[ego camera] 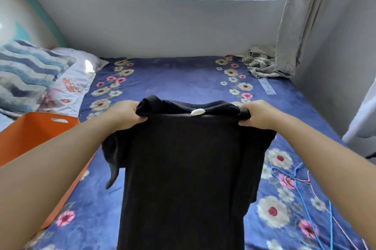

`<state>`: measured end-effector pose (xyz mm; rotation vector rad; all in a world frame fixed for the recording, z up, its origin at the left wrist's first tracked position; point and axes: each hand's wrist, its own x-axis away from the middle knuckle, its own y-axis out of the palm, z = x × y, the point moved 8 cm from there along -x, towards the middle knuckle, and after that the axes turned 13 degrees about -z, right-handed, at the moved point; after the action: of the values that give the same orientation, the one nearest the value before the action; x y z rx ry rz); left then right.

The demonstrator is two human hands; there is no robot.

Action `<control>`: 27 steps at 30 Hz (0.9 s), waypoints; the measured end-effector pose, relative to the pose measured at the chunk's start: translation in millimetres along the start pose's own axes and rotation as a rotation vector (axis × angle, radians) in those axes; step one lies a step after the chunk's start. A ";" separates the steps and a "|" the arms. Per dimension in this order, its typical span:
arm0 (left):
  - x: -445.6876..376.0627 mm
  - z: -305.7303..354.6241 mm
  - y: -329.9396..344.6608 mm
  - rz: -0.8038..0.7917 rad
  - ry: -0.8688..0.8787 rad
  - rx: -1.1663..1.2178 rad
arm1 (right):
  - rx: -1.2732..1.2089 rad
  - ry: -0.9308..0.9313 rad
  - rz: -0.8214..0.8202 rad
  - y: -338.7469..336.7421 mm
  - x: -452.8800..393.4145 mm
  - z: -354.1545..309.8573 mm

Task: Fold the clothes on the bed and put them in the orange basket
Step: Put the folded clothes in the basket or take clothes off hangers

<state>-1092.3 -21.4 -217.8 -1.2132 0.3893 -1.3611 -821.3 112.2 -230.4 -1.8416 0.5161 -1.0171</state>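
Black T-shirt [181, 168] held up over the near middle of the bed [183, 78], collar edge uppermost with a white tag [197, 111], body hanging straight down past the bottom of the view, sleeves drooping at either side. Left hand [126, 115] clenched round the left shoulder seam; right hand [258, 114] clenched round the right one. Orange basket [30, 137] just left of the shirt, on the bed's left part. Blue and pink hangers [301, 184] near the right edge. Open floral sheet beyond the collar, up to the wall. Crumpled grey cloth [262, 64] in the far right corner under the curtain [305, 15]; pillows [40, 78] far left.
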 end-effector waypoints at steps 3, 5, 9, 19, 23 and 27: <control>-55.6 -12.4 5.4 0.053 -0.052 -0.159 | 0.079 0.037 0.018 8.1 -53.2 21.8; -89.4 -23.8 17.2 0.031 -0.109 -0.202 | 0.058 0.061 -0.017 19.0 -90.0 41.5; -157.0 -56.3 48.3 -0.002 -0.221 -0.189 | 0.084 0.131 -0.131 53.6 -164.7 84.2; -299.6 -141.4 99.9 0.219 -0.269 0.236 | -0.299 0.233 0.163 129.6 -291.2 154.4; -342.3 -160.7 119.0 0.281 -0.322 0.040 | -0.294 0.321 0.106 175.7 -334.2 162.7; -376.4 -179.9 130.7 0.259 -0.412 -0.105 | -0.128 0.380 0.056 198.7 -365.5 175.3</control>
<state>-1266.6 200.4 -551.7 -1.4375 0.3128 -0.8524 -870.4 368.8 -598.5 -1.7375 0.8718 -1.3297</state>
